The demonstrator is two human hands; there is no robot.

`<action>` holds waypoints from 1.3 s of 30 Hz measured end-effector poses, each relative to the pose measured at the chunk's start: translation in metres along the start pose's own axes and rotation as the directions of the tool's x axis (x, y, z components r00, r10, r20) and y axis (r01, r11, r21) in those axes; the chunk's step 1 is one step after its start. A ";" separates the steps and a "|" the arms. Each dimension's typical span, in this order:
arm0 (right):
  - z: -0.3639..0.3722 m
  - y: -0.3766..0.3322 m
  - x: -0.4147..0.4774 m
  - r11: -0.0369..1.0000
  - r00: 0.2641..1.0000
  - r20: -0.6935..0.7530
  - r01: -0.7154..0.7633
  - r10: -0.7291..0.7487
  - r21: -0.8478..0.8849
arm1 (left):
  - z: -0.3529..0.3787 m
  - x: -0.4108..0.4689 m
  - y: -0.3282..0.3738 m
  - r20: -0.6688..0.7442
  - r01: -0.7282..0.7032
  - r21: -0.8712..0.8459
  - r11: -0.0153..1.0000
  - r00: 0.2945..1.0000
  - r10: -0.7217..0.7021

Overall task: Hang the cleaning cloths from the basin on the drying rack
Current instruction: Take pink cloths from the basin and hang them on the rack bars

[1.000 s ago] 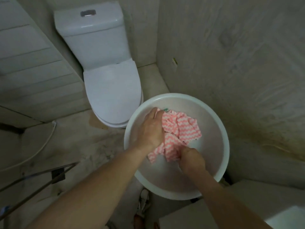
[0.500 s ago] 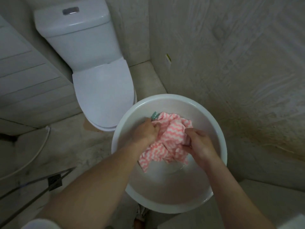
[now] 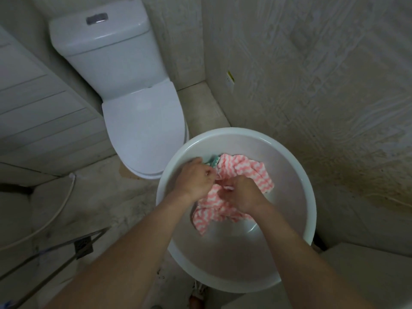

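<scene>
A round white basin (image 3: 296,157) sits on the floor beside the toilet. Inside it lies a pink-and-white zigzag cloth (image 3: 245,170), crumpled. A bit of green cloth (image 3: 213,160) peeks out behind it at the basin's far left. My left hand (image 3: 196,179) is closed on the pink cloth's left part. My right hand (image 3: 244,195) is closed on its middle, close beside the left hand. Thin metal bars of the drying rack (image 3: 55,250) cross the lower left corner.
A white toilet (image 3: 142,121) with its lid down stands just left of the basin. A textured wall (image 3: 312,85) runs along the right. A white hose (image 3: 44,226) curves over the floor at left. A pale block (image 3: 367,270) fills the lower right corner.
My right hand has shifted left over the cloth to meet my left hand, bunching the pink cloth between them. The green cloth shows more behind the left hand.
</scene>
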State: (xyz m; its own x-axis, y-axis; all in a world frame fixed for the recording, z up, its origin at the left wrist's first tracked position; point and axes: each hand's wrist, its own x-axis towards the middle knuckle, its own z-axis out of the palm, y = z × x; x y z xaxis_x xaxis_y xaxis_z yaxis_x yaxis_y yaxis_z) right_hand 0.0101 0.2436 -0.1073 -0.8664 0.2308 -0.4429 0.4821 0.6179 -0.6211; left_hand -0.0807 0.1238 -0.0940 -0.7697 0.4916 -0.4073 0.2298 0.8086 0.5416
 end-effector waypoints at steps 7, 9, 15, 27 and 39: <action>-0.032 -0.012 -0.026 0.991 0.980 -0.175 0.081 -0.099 -0.108 | 0.004 0.009 -0.009 -0.169 0.090 -0.161 0.983 0.979 -0.117; -0.034 -0.017 -0.032 0.993 0.948 -0.299 0.091 -0.109 -0.072 | 0.004 0.006 -0.014 -0.114 0.130 -0.132 0.983 0.983 -0.145; -0.037 -0.020 -0.051 0.706 0.900 -0.244 -0.094 0.362 0.702 | 0.006 -0.009 -0.017 -0.028 0.214 -0.188 0.959 0.974 -0.223; -0.040 -0.064 -0.092 0.889 0.913 -0.374 0.027 0.164 0.457 | -0.081 -0.102 0.025 -0.202 -0.079 -0.884 0.461 0.953 -0.226; -0.030 -0.158 -0.133 0.003 0.998 0.063 -0.063 0.030 0.998 | -0.124 -0.191 0.010 -0.098 -0.076 -0.918 0.389 0.994 -0.039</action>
State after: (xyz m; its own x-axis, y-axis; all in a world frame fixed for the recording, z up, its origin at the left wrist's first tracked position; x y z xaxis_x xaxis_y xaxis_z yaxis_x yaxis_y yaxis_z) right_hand 0.0453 0.1376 0.0692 -0.8415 0.2018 -0.5011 0.1857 -0.7630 -0.6191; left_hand -0.0047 -0.0020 0.0807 -0.8329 0.4256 -0.3537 -0.3991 -0.0192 0.9167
